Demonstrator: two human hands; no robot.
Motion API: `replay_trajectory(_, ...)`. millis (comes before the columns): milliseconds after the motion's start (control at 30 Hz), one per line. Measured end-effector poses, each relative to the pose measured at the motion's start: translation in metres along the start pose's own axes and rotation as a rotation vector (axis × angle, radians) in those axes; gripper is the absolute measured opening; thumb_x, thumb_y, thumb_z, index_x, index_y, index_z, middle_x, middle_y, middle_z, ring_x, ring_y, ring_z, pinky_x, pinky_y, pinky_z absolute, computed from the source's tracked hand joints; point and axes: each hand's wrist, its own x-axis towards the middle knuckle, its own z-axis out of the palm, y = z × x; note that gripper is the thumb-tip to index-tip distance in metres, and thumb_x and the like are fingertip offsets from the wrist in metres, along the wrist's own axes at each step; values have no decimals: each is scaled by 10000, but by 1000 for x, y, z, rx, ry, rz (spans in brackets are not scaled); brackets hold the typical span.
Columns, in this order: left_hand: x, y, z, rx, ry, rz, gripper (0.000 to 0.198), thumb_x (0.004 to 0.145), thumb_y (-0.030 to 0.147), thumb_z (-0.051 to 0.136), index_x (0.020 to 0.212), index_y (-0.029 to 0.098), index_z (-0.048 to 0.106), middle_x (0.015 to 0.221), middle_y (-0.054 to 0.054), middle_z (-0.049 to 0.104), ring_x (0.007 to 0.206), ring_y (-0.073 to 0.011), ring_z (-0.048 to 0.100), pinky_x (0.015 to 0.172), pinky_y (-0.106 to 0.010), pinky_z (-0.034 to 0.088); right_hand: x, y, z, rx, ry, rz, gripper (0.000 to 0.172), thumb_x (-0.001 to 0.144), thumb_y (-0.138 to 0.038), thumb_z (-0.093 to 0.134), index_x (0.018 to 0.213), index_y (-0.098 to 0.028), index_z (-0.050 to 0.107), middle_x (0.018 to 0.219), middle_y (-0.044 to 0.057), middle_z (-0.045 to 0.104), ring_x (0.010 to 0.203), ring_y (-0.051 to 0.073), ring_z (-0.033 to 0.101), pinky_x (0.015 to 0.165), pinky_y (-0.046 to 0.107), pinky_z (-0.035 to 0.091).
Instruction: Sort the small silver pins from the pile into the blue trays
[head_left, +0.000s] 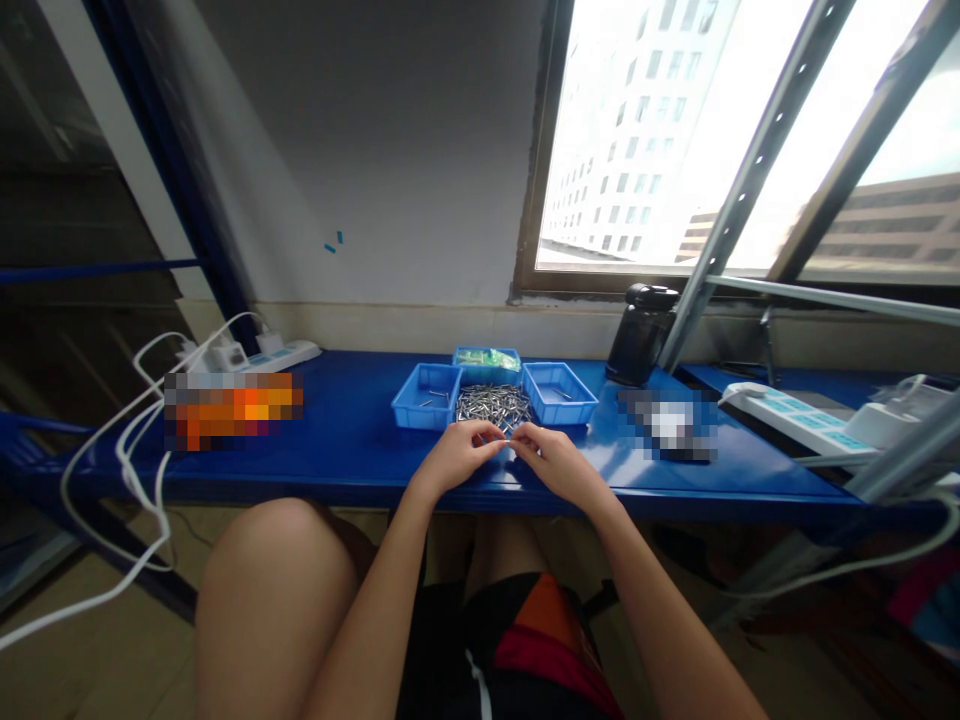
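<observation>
left hand (471, 449) + right hand (546, 452): fingers pinch small bit (508, 442) tip-to-tip, likely for control | metal pile (491, 403) between bins (424, 413), probably for easy reach

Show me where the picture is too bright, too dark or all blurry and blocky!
Head view: the window glares almost white; head view: shiny glare lies on the blue table near the right hand; head view: the upper left edge is dark; head view: the orange patch and the pale patch are blocky, so I can't tell what's there.
</observation>
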Motion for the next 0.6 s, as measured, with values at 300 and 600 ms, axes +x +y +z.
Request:
replay_trajectory(300, -1, 3, -1, 34, 42, -29, 246, 797, 344, 492, 773, 151, 643, 723, -21, 647, 667, -144, 550, 615, -241, 395, 0, 4, 3, 25, 86, 36, 177, 872, -322, 431, 844, -200, 556, 717, 14, 629, 668, 148, 590, 625, 235, 425)
replay_trajectory(600, 1, -3, 2, 16, 46, -35, 172, 751, 291, 522, 760, 151, 621, 707, -16, 625, 649, -135, 538, 596, -232, 405, 0, 5, 3, 39, 105, 55, 148, 861, -304, 434, 867, -200, 540, 715, 15, 630, 676, 152, 601, 632, 239, 427)
